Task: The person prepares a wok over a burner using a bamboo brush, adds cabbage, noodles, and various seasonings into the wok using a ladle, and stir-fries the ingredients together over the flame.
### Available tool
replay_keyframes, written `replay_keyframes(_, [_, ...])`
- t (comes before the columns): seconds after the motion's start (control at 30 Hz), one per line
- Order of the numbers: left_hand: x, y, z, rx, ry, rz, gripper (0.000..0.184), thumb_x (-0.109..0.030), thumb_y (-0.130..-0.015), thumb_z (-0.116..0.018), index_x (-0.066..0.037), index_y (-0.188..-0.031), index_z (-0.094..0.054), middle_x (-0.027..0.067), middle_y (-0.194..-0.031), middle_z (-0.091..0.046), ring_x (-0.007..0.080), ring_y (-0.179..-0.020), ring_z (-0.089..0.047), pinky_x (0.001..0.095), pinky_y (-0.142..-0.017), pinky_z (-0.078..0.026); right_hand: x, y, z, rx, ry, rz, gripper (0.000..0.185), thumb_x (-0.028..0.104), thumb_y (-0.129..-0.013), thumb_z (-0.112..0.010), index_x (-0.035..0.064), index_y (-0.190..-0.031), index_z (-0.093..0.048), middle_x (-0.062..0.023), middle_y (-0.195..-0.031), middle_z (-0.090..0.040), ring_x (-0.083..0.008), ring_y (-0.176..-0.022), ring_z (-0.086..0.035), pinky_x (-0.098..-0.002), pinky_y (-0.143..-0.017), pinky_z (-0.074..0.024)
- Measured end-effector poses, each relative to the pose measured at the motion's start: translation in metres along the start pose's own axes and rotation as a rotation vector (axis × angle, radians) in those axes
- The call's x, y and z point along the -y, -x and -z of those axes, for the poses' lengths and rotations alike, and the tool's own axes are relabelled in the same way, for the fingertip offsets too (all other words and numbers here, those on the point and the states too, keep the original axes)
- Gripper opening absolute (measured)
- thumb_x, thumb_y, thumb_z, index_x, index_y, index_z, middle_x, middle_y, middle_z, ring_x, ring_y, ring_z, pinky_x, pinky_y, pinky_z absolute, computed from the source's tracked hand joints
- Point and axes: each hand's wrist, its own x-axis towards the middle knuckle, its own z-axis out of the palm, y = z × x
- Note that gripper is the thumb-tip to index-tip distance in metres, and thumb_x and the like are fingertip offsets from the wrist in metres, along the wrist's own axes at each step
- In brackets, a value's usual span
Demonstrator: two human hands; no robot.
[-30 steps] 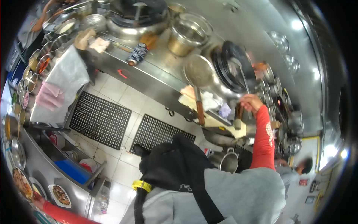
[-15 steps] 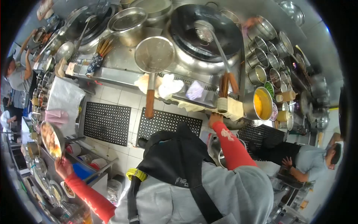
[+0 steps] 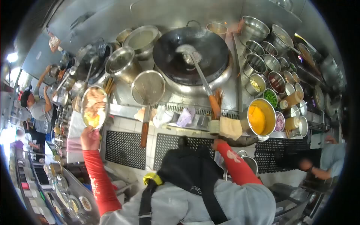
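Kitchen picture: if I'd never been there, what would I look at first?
Probably the big black wok in the upper middle, with a long-handled scoop resting in it. Next might come the bright orange contents of a metal pot to the lower right of the wok. On the left, the left hand holds a bowl of pale and yellow food.

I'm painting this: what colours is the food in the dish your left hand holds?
The food is pinkish-tan, yellow and whitish, in the head view.

Bright light brings white glare (image 3: 6,137) at far left, where the bent edge seems blurred.
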Motion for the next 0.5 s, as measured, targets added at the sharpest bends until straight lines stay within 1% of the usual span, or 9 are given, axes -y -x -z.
replay_keyframes(0.03, [0.001,0.005,-0.04,0.004,-0.02,0.034,0.003,-0.005,-0.083,-0.058,-0.004,-0.085,-0.059,0.0084,-0.083,-0.064,0.0176,-0.072,-0.062,0.0253,-0.062,-0.052,0.014,0.012,0.015,-0.014,-0.016,0.006,0.054,0.045,-0.085,-0.053,-0.0019,-0.111,-0.064,-0.0238,-0.111,-0.064,-0.0367,-0.107,-0.061,-0.0431,-0.093,-0.0477])
replay_keyframes(0.1, [0.013,-0.016,-0.063,0.08,-0.051,0.062,0.001,-0.005,-0.082,-0.059,-0.005,-0.082,-0.058,0.0074,-0.076,-0.063,0.0175,-0.064,-0.061,0.0285,-0.058,-0.053,0.04,0.056,0.042,-0.173,-0.246,0.453,0.046,0.038,-0.087,-0.057,0.0001,-0.113,-0.063,-0.0222,-0.109,-0.065,-0.0368,-0.103,-0.062,-0.0411,-0.09,-0.049])
replay_keyframes(0.17, [0.027,-0.042,-0.095,0.147,-0.103,0.063,0.003,-0.006,-0.082,-0.058,-0.007,-0.08,-0.056,0.0048,-0.07,-0.06,0.0188,-0.061,-0.062,0.0318,-0.054,-0.053,0.106,0.145,0.135,-0.233,-0.689,0.597,0.042,0.036,-0.089,-0.059,0.0022,-0.114,-0.064,-0.0193,-0.111,-0.065,-0.0337,-0.101,-0.063,-0.0402,-0.088,-0.0489])
replay_keyframes(0.23, [0.042,-0.071,-0.131,0.193,-0.168,0.036,0.001,-0.007,-0.082,-0.058,-0.008,-0.083,-0.057,0.006,-0.071,-0.06,0.0203,-0.062,-0.062,0.0332,-0.055,-0.053,0.149,0.205,0.218,-0.454,-0.704,0.643,0.036,0.026,-0.088,-0.062,0.0033,-0.116,-0.063,-0.0192,-0.114,-0.063,-0.0335,-0.1,-0.062,-0.0382,-0.087,-0.049])
replay_keyframes(0.3, [0.054,-0.095,-0.174,0.274,-0.306,-0.003,0.005,-0.008,-0.082,-0.058,-0.006,-0.086,-0.058,0.008,-0.076,-0.062,0.0229,-0.063,-0.065,0.0334,-0.055,-0.054,0.161,0.186,0.262,-1.113,-0.273,0.769,0.047,0.02,-0.086,-0.063,0.0041,-0.129,-0.055,-0.0194,-0.111,-0.064,-0.0338,-0.103,-0.061,-0.0396,-0.089,-0.048])
replay_keyframes(0.37, [0.074,-0.127,-0.215,0.295,-0.366,-0.063,0.009,-0.007,-0.08,-0.06,-0.003,-0.088,-0.058,0.0121,-0.079,-0.065,0.0252,-0.062,-0.067,0.0352,-0.053,-0.057,0.157,0.145,0.28,-1.14,-0.063,0.505,0.053,0.019,-0.085,-0.063,0.0045,-0.134,-0.049,-0.021,-0.109,-0.064,-0.0354,-0.099,-0.062,-0.0396,-0.088,-0.0483])
replay_keyframes(0.4, [0.082,-0.135,-0.238,0.291,-0.402,-0.096,0.007,-0.007,-0.08,-0.06,-0.002,-0.085,-0.058,0.0131,-0.075,-0.065,0.0232,-0.057,-0.066,0.0348,-0.049,-0.056,0.155,0.122,0.284,-1.145,0.034,0.369,0.056,0.018,-0.084,-0.062,0.0046,-0.136,-0.046,-0.0217,-0.109,-0.064,-0.0361,-0.097,-0.062,-0.0396,-0.087,-0.0485])
replay_keyframes(0.43, [0.095,-0.16,-0.251,0.346,-0.481,-0.127,0.004,-0.005,-0.08,-0.059,-0.001,-0.077,-0.059,0.0123,-0.071,-0.064,0.0204,-0.055,-0.065,0.0323,-0.046,-0.056,0.151,0.105,0.285,-1.032,-0.104,0.358,0.058,0.017,-0.084,-0.061,0.0047,-0.138,-0.044,-0.0227,-0.109,-0.063,-0.0367,-0.097,-0.062,-0.0395,-0.087,-0.0484])
replay_keyframes(0.5, [0.113,-0.18,-0.284,0.376,-0.709,-0.238,0.013,-0.011,-0.076,-0.062,0.0,-0.071,-0.058,0.0139,-0.066,-0.064,0.0259,-0.055,-0.065,0.0372,-0.051,-0.056,0.141,0.088,0.28,-0.793,-0.367,0.33,0.062,0.014,-0.083,-0.059,0.0048,-0.141,-0.038,-0.0245,-0.111,-0.062,-0.0379,-0.096,-0.061,-0.0393,-0.087,-0.048])
